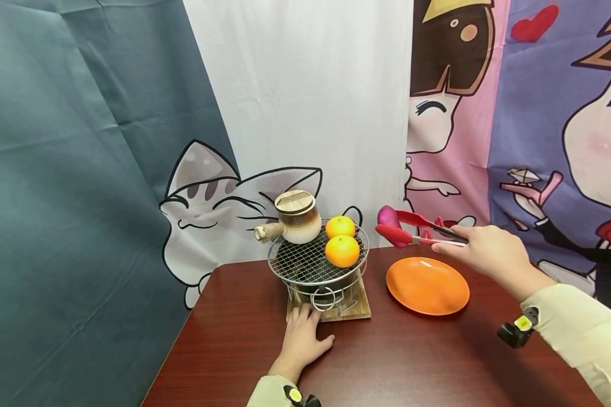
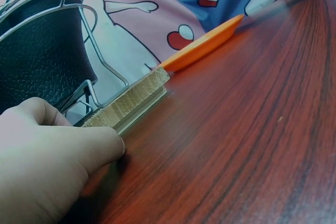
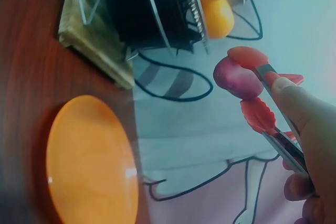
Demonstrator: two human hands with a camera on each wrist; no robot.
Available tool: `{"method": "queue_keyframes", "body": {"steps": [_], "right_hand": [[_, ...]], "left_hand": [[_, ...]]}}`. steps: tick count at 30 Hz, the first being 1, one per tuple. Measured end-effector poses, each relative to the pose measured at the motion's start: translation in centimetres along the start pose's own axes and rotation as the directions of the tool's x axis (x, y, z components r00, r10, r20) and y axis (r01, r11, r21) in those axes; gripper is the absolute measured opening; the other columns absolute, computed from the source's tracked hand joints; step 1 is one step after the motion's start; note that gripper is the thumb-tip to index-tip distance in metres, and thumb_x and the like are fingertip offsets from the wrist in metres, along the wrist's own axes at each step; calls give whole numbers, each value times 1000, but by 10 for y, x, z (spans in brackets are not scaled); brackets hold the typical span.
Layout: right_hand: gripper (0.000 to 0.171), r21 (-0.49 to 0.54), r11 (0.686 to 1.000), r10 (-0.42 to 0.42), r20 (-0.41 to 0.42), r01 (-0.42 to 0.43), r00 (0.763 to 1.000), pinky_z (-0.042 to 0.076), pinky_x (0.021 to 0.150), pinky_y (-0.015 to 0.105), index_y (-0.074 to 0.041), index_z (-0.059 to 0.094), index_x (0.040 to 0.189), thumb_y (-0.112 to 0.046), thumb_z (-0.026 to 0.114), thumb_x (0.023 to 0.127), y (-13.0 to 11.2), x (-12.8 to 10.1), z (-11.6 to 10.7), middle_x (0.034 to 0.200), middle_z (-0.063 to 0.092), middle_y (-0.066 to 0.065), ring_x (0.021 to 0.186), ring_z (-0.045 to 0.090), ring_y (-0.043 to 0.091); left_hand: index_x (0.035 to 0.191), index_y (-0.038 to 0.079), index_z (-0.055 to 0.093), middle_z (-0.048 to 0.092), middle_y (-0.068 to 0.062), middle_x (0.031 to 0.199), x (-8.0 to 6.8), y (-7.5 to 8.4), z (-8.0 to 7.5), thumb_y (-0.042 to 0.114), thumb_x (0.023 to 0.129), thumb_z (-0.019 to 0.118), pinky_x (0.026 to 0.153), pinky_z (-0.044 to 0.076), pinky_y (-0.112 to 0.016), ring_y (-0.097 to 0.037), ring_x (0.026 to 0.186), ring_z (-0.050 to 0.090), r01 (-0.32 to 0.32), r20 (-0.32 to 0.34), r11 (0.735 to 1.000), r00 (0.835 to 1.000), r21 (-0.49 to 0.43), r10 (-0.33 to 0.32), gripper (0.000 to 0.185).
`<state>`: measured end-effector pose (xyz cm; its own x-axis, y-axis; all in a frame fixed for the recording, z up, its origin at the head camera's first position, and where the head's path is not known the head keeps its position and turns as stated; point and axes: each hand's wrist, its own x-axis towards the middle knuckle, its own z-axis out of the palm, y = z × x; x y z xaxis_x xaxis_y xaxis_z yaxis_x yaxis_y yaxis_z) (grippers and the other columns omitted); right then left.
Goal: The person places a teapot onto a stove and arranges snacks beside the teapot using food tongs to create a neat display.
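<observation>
My right hand [image 1: 489, 251] grips red tongs [image 1: 417, 229] in the air, right of the grill and above the far edge of an orange plate [image 1: 427, 285]. The tongs [image 3: 260, 114] pinch a small purple-pink round item [image 1: 386, 215] between their tips. A wire-mesh grill [image 1: 305, 265] sits on a black stove on a wooden base [image 1: 358, 308]. On the mesh are two oranges [image 1: 342, 251] and a ceramic pot [image 1: 297, 217] with a wooden lid and handle. My left hand [image 1: 302, 339] rests on the table with its fingers against the base's front edge [image 2: 131, 100].
The dark red-brown table [image 1: 412, 356] ends at its left edge close to the grill. Cartoon cloth backdrops [image 1: 305, 113] hang just behind the table. The plate [image 3: 89, 161] lies flat to the right of the base with nothing on it.
</observation>
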<state>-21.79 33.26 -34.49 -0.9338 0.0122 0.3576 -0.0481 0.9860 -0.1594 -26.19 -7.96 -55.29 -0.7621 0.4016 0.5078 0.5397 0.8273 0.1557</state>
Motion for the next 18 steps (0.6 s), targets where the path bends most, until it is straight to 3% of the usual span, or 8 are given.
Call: {"method": "queue_keyframes", "body": {"steps": [9, 18], "right_hand": [[91, 2, 1000, -29, -47, 30, 998, 49, 54, 49, -12, 63, 137, -83, 50, 82, -19, 8, -12, 119, 66, 29, 93, 64, 44], [88, 19, 999, -49, -48, 50, 998, 48, 53, 48, -19, 62, 139, -84, 50, 82, -41, 13, -26, 117, 67, 28, 92, 65, 42]], "left_hand": [[104, 23, 65, 53, 0, 113, -1, -1, 3, 45, 70, 82, 91, 40, -48, -24, 103, 46, -23, -46, 1000, 999, 0, 23, 44], [105, 23, 64, 52, -1, 115, 0, -1, 3, 46, 72, 81, 92, 40, -47, -24, 104, 46, -13, -24, 1000, 1000, 6, 13, 44]]}}
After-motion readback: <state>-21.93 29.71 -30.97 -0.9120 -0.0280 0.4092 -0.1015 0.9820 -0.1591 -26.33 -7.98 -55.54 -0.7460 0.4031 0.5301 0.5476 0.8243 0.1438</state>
